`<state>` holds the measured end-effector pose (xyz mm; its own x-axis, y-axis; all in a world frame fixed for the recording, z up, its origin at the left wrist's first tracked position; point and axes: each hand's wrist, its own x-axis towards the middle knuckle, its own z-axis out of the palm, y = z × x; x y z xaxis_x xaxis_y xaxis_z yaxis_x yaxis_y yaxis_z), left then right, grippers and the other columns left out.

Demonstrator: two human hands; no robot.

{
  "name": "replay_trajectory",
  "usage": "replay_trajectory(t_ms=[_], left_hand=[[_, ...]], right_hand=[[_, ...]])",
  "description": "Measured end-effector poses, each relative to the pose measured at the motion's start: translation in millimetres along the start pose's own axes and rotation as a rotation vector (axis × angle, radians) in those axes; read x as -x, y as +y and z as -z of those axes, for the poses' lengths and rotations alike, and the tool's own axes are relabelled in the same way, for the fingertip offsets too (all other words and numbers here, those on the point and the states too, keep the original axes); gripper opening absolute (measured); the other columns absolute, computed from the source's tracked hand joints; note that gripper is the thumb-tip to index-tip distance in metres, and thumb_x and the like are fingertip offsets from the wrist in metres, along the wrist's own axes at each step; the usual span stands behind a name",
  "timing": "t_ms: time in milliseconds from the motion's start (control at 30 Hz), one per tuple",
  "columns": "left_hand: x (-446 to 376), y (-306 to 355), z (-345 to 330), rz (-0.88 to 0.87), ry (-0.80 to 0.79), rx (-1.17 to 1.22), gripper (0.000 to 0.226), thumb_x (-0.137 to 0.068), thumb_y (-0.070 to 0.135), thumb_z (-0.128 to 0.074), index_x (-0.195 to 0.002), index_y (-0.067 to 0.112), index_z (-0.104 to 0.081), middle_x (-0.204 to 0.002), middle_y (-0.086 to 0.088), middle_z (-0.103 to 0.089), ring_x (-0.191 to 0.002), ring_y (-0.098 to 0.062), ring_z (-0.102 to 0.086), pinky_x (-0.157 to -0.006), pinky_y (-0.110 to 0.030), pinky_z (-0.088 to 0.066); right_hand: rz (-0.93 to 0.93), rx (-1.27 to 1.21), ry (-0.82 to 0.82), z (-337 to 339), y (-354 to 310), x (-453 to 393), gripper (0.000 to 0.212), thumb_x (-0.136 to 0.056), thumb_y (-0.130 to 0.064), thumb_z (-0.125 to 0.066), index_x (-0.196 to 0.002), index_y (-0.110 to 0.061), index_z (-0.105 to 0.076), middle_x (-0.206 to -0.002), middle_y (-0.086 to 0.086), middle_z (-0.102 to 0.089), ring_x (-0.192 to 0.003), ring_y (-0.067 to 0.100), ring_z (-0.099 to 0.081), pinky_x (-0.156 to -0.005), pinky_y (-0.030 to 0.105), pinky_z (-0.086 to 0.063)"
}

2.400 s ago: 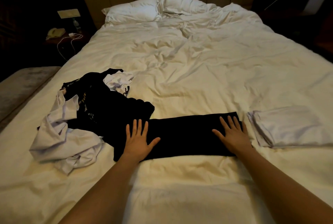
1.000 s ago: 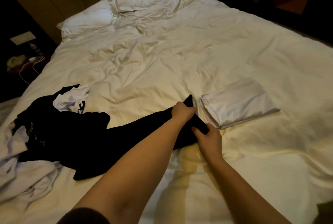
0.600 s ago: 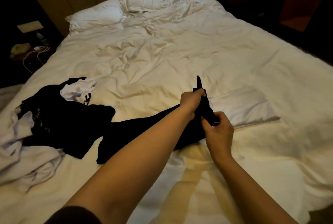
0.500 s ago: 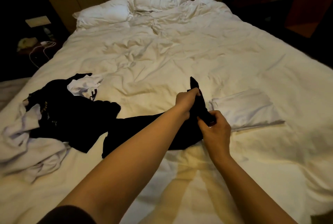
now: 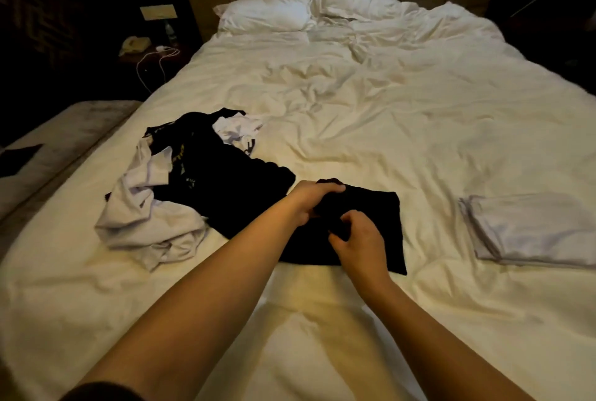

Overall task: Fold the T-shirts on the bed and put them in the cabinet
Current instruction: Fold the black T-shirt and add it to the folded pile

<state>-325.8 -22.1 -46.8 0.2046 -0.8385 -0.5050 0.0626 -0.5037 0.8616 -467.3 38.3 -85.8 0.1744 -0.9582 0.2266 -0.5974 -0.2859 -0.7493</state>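
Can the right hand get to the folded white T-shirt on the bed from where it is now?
Probably yes. The folded white T-shirt lies on the right hand's own side with only bare sheet between, but that hand must first release the black T-shirt.

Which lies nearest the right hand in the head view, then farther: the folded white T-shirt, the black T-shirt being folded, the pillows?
1. Black T-shirt: held in the right hand.
2. Folded white T-shirt: to its right on the bed.
3. Pillows: far off at the headboard.

Dim warm light from above on the white bed, room edges sunk in darkness, soft arm shadows on the sheet, slight blur, wide-angle bending at edges
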Motion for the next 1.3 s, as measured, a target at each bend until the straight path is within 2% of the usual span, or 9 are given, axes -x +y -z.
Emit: replay_trajectory(t_ms=[100, 167, 433, 633, 767, 900, 1000, 1133, 1300], left_hand=[[-5, -12, 28, -0.04, 0.037, -0.044, 0.061, -0.078, 0.009, -0.078, -0.132, 0.017, -0.052, -0.111, -0.01, -0.068, -0.098, -0.026, -0.068, -0.079, -0.038, -0.059], [-6, -20, 43, -0.085, 0.096, -0.107, 0.071, -0.082, 0.005, -0.073, -0.143, 0.023, -0.043, -0.116, -0.006, -0.061, -0.099, -0.022, -0.062, -0.072, -0.03, -0.055], [-24, -58, 83, -0.166, 0.221, -0.287, 0.071, -0.081, 0.01, -0.079, -0.141, 0.017, -0.042, -0.129, -0.009, -0.055, -0.114, -0.023, -0.057, -0.088, -0.03, -0.049], [-31, -73, 86, -0.096, 0.42, -0.482, 0.069, -0.08, 0.039, -0.079, -0.134, 0.013, -0.044, -0.13, -0.009, -0.057, -0.116, -0.028, -0.058, -0.094, -0.038, -0.051], [-26, -86, 82, -0.011, 0.417, -0.606, 0.11, -0.072, 0.069, -0.072, -0.151, 0.007, -0.028, -0.148, -0.017, -0.044, -0.133, -0.037, -0.045, -0.105, -0.046, -0.045], [-20, -90, 75, 0.002, 0.417, -0.878, 0.104, -0.069, 0.08, -0.066, -0.142, 0.009, -0.047, -0.139, -0.017, -0.051, -0.128, -0.036, -0.049, -0.096, -0.04, -0.048], [-20, -85, 76, 0.026, 0.337, -0.767, 0.08, -0.076, 0.063, -0.073, -0.131, 0.007, -0.056, -0.127, -0.011, -0.061, -0.113, -0.03, -0.06, -0.085, -0.035, -0.052], [-18, -81, 76, 0.052, 0.305, -0.569, 0.064, -0.086, 0.041, -0.072, -0.135, 0.006, -0.051, -0.127, -0.009, -0.06, -0.111, -0.027, -0.059, -0.083, -0.032, -0.049], [-14, -82, 72, 0.051, 0.29, -0.335, 0.037, -0.088, 0.023, -0.068, -0.119, 0.009, -0.052, -0.105, -0.002, -0.057, -0.097, -0.023, -0.058, -0.081, -0.035, -0.049]], right_hand=[[0.071, 0.078, -0.074, -27, -12, 1, 0.021, -0.081, -0.021, -0.074, -0.088, -0.02, -0.053, -0.083, -0.009, -0.051, -0.076, 0.009, -0.05, -0.063, 0.025, -0.043], [0.108, 0.129, -0.125, -43, -19, 2, 0.022, -0.081, -0.02, -0.073, -0.089, -0.02, -0.052, -0.084, -0.008, -0.05, -0.077, 0.011, -0.049, -0.064, 0.026, -0.041], [0.18, 0.312, -0.274, -86, -25, 0, 0.021, -0.088, -0.026, -0.068, -0.101, -0.016, -0.055, -0.09, -0.006, -0.046, -0.089, 0.017, -0.053, -0.07, 0.025, -0.035], [0.209, 0.307, -0.358, -92, -17, -9, 0.028, -0.092, -0.042, -0.064, -0.105, -0.019, -0.055, -0.094, -0.007, -0.05, -0.089, 0.014, -0.05, -0.074, 0.028, -0.041], [0.213, 0.099, -0.387, -73, 0, -5, 0.029, -0.094, -0.051, -0.057, -0.095, -0.022, -0.06, -0.087, -0.009, -0.055, -0.077, 0.008, -0.052, -0.07, 0.031, -0.047], [0.11, 0.052, -0.099, -43, 30, -18, 0.027, -0.098, -0.04, -0.053, -0.09, -0.018, -0.065, -0.089, -0.001, -0.062, -0.085, 0.017, -0.056, -0.076, 0.04, -0.048], [-0.115, 0.198, 0.068, -18, 60, -31, 0.028, -0.094, -0.036, -0.057, -0.105, -0.011, -0.065, -0.105, 0.008, -0.062, -0.1, 0.029, -0.056, -0.085, 0.044, -0.048], [-0.482, -0.039, -0.092, -1, 73, -37, 0.053, -0.096, -0.037, -0.059, -0.136, -0.004, -0.047, -0.126, 0.014, -0.059, -0.112, 0.033, -0.058, -0.085, 0.038, -0.047], [-0.685, -0.41, -0.149, 4, 72, -45, 0.036, -0.094, -0.033, -0.065, -0.104, 0.001, -0.064, -0.091, 0.014, -0.068, -0.082, 0.029, -0.067, -0.067, 0.036, -0.053]])
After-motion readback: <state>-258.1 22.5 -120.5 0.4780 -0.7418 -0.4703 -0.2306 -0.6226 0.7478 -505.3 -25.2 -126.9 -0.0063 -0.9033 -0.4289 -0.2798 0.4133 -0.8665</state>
